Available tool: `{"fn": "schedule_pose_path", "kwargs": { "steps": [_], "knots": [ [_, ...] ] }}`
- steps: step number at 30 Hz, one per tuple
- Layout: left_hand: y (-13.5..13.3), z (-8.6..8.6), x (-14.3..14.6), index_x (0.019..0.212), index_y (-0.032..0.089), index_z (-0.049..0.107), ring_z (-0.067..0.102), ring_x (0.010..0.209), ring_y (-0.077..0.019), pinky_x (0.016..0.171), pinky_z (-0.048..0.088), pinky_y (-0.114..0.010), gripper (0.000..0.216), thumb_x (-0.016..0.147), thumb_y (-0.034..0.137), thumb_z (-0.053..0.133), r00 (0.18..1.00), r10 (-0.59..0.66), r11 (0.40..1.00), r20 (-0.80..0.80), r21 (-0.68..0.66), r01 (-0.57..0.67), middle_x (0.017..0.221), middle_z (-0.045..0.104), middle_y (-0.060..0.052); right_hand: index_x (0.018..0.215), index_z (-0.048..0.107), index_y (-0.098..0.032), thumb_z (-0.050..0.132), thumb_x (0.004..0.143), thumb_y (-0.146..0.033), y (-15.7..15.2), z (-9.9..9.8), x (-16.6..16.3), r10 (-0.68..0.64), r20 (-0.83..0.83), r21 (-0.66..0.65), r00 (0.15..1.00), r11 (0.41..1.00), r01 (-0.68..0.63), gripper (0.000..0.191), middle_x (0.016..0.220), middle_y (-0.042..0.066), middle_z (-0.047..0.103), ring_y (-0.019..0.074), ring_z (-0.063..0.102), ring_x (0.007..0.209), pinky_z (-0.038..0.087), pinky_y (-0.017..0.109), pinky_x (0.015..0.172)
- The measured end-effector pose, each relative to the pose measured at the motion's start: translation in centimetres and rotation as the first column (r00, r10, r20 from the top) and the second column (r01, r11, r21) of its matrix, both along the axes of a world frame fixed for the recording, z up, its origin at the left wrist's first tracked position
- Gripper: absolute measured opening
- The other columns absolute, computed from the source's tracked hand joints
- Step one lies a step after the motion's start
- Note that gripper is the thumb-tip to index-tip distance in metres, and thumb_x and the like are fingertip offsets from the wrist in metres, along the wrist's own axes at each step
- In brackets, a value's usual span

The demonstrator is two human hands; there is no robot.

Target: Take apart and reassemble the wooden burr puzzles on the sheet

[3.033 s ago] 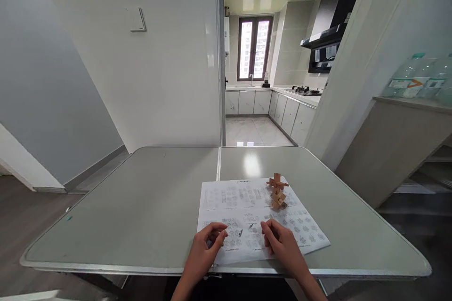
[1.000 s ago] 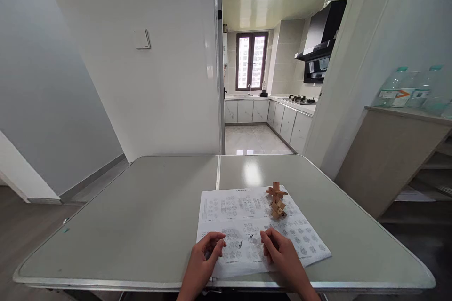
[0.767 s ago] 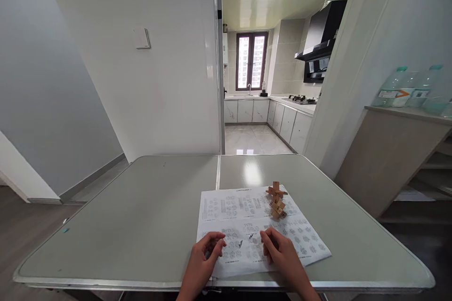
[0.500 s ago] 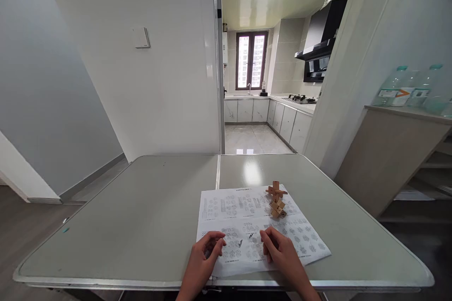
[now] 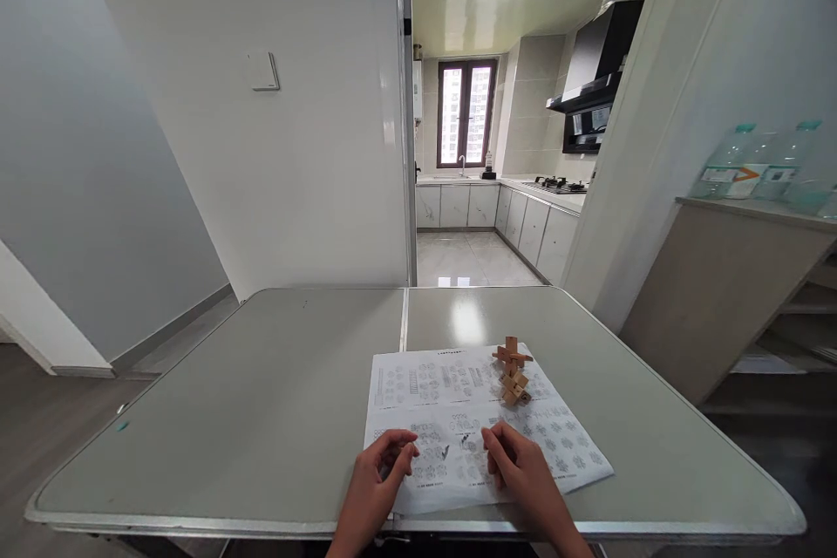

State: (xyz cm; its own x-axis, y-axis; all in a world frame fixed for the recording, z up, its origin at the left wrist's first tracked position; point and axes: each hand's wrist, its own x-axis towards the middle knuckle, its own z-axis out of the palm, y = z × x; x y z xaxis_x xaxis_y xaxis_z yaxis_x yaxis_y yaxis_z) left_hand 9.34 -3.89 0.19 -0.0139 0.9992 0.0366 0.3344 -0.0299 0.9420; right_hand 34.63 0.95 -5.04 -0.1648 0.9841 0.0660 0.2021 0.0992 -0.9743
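Observation:
My left hand (image 5: 379, 478) rests over the lower left part of a printed paper sheet (image 5: 418, 405). Its fingers are curved, with a small gap between thumb and forefinger, and nothing shows in it. Across from it, my right hand (image 5: 519, 466) lies on the sheet's lower middle, fingers curled in loosely, with nothing visible in them. Beyond the right hand, not touched by it, stand two wooden interlocking puzzles: a darker brown cross-shaped puzzle (image 5: 511, 355) behind and a lighter puzzle of notched blocks (image 5: 515, 387) in front. Rows of small diagrams and two dark marks are on the sheet.
The grey-green table (image 5: 248, 401) has a metal rim and a centre seam. A small teal bit (image 5: 121, 426) lies at its left edge. Plastic bottles (image 5: 723, 166) stand on a wooden shelf unit (image 5: 693, 279) at right. Behind is a doorway to a kitchen.

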Motion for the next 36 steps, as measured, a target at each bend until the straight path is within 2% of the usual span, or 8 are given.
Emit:
{"fn": "schedule_pose_path", "kwargs": {
  "steps": [23,31,36],
  "knots": [
    [-0.04,0.10,0.07,0.106,0.020,0.072,0.066,0.080,-0.0210,0.081,0.052,-0.033,0.043,0.093,0.059,0.058,1.000,-0.002,1.000,0.009,0.009,0.002,0.090,0.074,-0.006,0.073,0.052,-0.025,0.048,0.093,-0.073,-0.13,0.49,0.01,-0.012,0.038,-0.001,0.999,1.000,0.012,0.053,0.057,-0.002,0.062,0.0165,0.057,0.046,0.046,0.028,0.054],
    [-0.18,0.43,0.20,0.104,0.021,0.073,0.067,0.080,-0.0208,0.079,0.052,-0.032,0.042,0.093,0.059,0.059,1.000,0.005,1.000,0.012,0.008,-0.005,0.089,0.075,-0.006,0.074,0.052,-0.024,0.048,0.097,-0.068,-0.32,0.61,0.09,0.004,-0.003,-0.003,1.000,1.000,-0.004,0.049,0.060,-0.002,0.061,0.0152,0.055,0.048,0.045,0.027,0.054],
    [-0.08,0.27,0.18,0.106,0.020,0.072,0.065,0.079,-0.0203,0.080,0.052,-0.032,0.043,0.093,0.059,0.059,1.000,-0.005,1.000,0.020,0.016,0.005,0.089,0.074,-0.006,0.074,0.052,-0.024,0.048,0.095,-0.071,-0.38,0.68,0.11,0.002,-0.003,-0.018,1.000,1.000,-0.002,0.051,0.059,-0.002,0.061,0.0161,0.056,0.048,0.045,0.028,0.053]
  ]
}}
